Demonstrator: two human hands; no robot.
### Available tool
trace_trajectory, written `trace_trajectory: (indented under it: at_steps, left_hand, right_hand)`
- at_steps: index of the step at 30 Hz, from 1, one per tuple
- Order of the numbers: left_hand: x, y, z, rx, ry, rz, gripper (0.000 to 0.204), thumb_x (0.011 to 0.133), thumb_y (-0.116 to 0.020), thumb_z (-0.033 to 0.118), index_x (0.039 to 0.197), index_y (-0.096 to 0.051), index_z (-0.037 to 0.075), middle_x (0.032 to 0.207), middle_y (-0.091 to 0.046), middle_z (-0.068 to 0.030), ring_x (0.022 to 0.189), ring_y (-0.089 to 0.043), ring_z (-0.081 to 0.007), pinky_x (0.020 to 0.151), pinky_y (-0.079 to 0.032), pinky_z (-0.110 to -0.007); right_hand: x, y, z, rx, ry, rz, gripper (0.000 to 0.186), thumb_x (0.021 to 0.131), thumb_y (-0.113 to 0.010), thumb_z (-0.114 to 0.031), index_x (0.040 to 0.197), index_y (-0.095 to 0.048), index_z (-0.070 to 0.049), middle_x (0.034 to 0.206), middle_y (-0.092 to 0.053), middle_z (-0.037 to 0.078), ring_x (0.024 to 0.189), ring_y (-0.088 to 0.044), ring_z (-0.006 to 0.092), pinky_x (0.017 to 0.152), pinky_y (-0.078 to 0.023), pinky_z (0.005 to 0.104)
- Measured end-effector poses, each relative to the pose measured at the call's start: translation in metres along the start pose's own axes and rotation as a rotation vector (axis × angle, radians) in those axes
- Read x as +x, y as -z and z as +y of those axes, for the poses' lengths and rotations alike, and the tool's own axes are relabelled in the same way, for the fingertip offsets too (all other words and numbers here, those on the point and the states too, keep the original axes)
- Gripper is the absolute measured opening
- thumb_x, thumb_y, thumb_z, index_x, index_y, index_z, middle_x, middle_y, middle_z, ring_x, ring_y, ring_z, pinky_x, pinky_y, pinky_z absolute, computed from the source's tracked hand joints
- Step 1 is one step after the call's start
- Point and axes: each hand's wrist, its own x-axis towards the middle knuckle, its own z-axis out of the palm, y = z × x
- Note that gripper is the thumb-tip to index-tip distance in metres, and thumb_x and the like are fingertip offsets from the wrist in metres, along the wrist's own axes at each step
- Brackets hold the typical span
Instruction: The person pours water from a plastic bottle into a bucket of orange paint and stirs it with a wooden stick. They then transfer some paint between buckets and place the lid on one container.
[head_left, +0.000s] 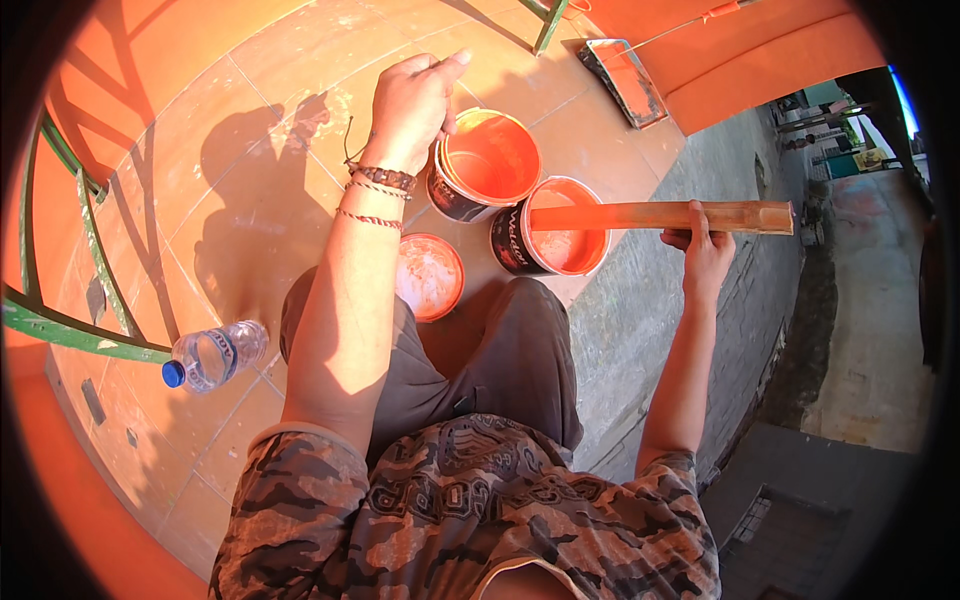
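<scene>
Tiled floor (pixel 225 435); stick (pixel 645 216) partly hides right hand (pixel 708 262).

A clear plastic bottle (pixel 217 357) with a blue cap (pixel 173 374) is on the tan tiled floor (pixel 215 420). Left of the bottle, a green metal frame (pixel 85 335) of curved and slanting bars reaches nearly to it, its paint chipped in places. Dark patches (pixel 93 400) mark the tiles below and left of the bottle, and farther out there runs an orange wall (pixel 75 480). Above the bottle, long thin shadows (pixel 155 250) cross floor and wall. Well to the bottle's right is rough grey concrete (pixel 640 350); beyond that, past a dark strip, lies a paler paved path (pixel 860 300).
</scene>
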Motion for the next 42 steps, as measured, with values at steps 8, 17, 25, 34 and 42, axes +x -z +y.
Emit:
trace_trajectory:
  at_steps: [8, 17, 25, 34, 42]
  left_hand:
    - [0.000, 0.000, 0.002, 0.012, -0.001, -0.024, 0.041, 0.088, -0.068, 0.033, 0.062, -0.045, 0.011, 0.050, -0.040, 0.0026, 0.041, -0.048, -0.0104, 0.041, -0.034, -0.024]
    - [0.001, 0.004, 0.005, -0.012, 0.009, -0.002, 0.039, 0.089, -0.067, 0.032, 0.063, -0.046, 0.011, 0.050, -0.041, 0.0023, 0.042, -0.048, -0.0102, 0.041, -0.035, -0.024]
    - [-0.001, 0.008, 0.014, -0.028, 0.037, 0.019, 0.041, 0.089, -0.067, 0.032, 0.062, -0.043, 0.013, 0.048, -0.039, 0.0024, 0.041, -0.048, -0.0107, 0.041, -0.034, -0.024]
    - [0.011, 0.025, 0.010, -0.005, 0.088, 0.049, 0.039, 0.090, -0.067, 0.030, 0.064, -0.044, 0.012, 0.048, -0.039, 0.0016, 0.040, -0.045, -0.0119, 0.041, -0.033, -0.025]
    - [0.017, 0.023, 0.006, 0.002, 0.099, 0.048, 0.036, 0.090, -0.066, 0.029, 0.065, -0.046, 0.011, 0.048, -0.040, 0.0010, 0.041, -0.045, -0.0114, 0.040, -0.033, -0.025]
  right_hand:
    - [0.018, 0.071, 0.042, 0.156, -0.178, 0.236, 0.031, 0.092, -0.060, -0.018, 0.106, -0.054, 0.009, 0.089, -0.063, 0.014, 0.070, -0.066, 0.0205, 0.062, -0.060, 0.0295]
    - [0.031, -0.053, -0.025, 0.159, 0.285, -0.160, 0.030, 0.094, -0.061, -0.020, 0.097, -0.060, 0.009, 0.074, -0.066, 0.014, 0.062, -0.067, 0.0189, 0.057, -0.059, 0.0315]
    - [0.030, -0.191, 0.041, -0.421, 0.636, -0.314, 0.016, 0.088, -0.062, -0.015, 0.097, -0.061, -0.002, 0.084, -0.063, 0.023, 0.074, -0.063, 0.0423, 0.065, -0.051, 0.0479]
    - [0.036, -0.203, 0.069, -0.465, 0.524, -0.390, 0.014, 0.089, -0.060, -0.013, 0.096, -0.061, -0.001, 0.078, -0.064, 0.021, 0.067, -0.064, 0.0384, 0.056, -0.051, 0.0447]
    - [0.031, -0.191, 0.073, -0.349, 0.455, -0.276, 0.018, 0.090, -0.065, -0.018, 0.094, -0.066, 0.000, 0.076, -0.067, 0.019, 0.066, -0.064, 0.0355, 0.058, -0.049, 0.0397]
